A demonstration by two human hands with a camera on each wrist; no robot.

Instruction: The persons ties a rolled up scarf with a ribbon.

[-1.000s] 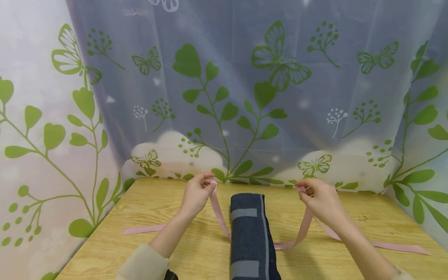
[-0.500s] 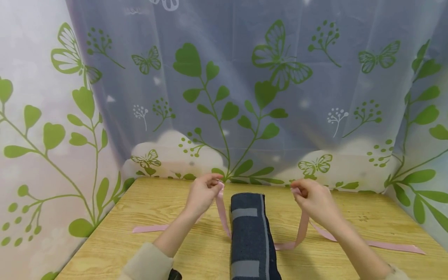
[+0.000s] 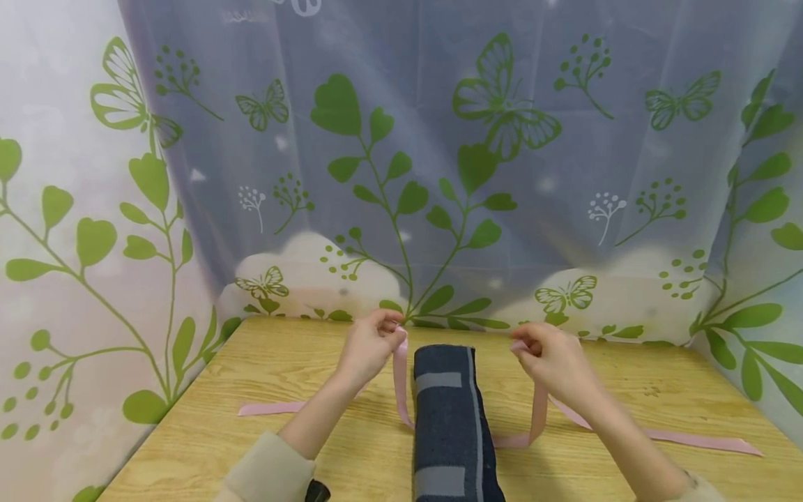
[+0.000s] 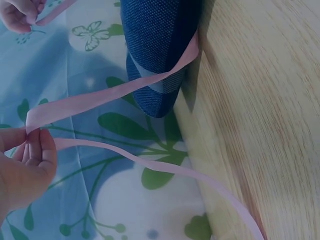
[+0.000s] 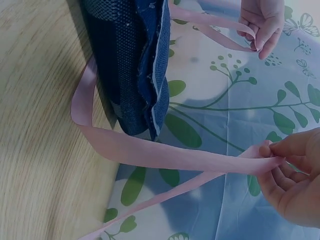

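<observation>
A rolled dark blue denim cloth [image 3: 445,418] with grey stripes lies lengthwise on the wooden table. Under it runs a pink ribbon [image 3: 401,390], coming out on both sides. My left hand [image 3: 371,348] pinches the ribbon between thumb and fingers, raised to the left of the roll. On the other side my right hand [image 3: 555,355] pinches the ribbon's other stretch at a similar height. Both wrist views show the ribbon [image 4: 100,100] rising from beneath the roll to the fingertips. Past each hand a loose tail [image 5: 170,192] trails back down to the table.
The wooden table [image 3: 251,362] ends at a printed curtain [image 3: 376,209] with green leaves and butterflies. Similar panels stand at left and right. A small black object [image 3: 318,491] shows beside the left sleeve at the near edge.
Both hands have moved inward toward the roll, the left one rightward and the right one leftward, carrying the ribbon. The left tail has slid slightly right. The roll stays where it was.
</observation>
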